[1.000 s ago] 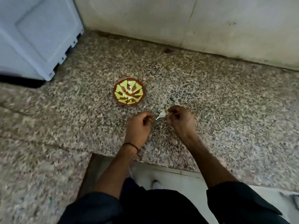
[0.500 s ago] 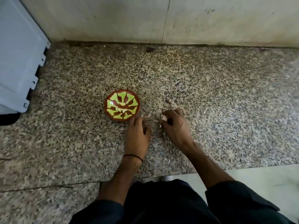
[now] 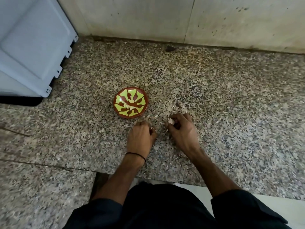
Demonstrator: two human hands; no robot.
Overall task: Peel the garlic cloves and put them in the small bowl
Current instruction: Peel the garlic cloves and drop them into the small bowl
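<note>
This looks like a home kitchen. The work goes on at a speckled granite surface [image 3: 231,96] set against a plain, stained stone wall [image 3: 148,17], with a pale boxy appliance [image 3: 29,47] standing on it at the left. A small painted bowl [image 3: 130,88] holds peeled garlic cloves [image 3: 129,105], and pale floor [image 3: 272,207] shows below the edge.

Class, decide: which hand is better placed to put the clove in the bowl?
Probably right: the right hand pinches the garlic clove near the small bowl; the left hand, though nearer, shows no clove.
</note>
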